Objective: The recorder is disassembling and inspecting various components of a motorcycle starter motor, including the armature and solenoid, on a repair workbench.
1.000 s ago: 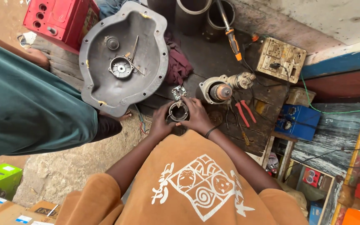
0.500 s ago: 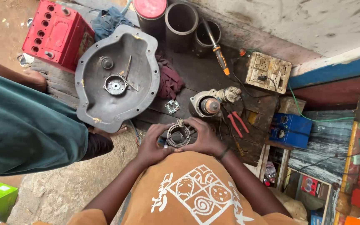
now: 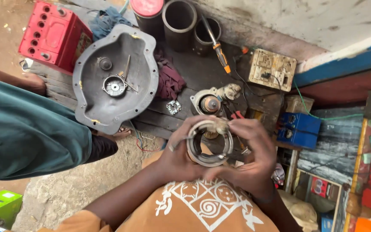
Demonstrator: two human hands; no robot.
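The ring (image 3: 210, 143), a round metal housing, sits at frame centre, held above the desk (image 3: 185, 68) between both hands. Left hand (image 3: 181, 157) cups it from 9 o'clock, fingers curled round its rim; right hand (image 3: 254, 157) grips from 3 o'clock, fingers pinching the top edge. At 12 o'clock lies a motor (image 3: 211, 102); at 10 o'clock a grey cover (image 3: 108, 103) and a red battery (image 3: 54, 34); at 1 o'clock a screwdriver (image 3: 217, 49); at 3 o'clock a blue box (image 3: 299, 129). Another person's teal sleeve (image 3: 26, 137) is at 9 o'clock.
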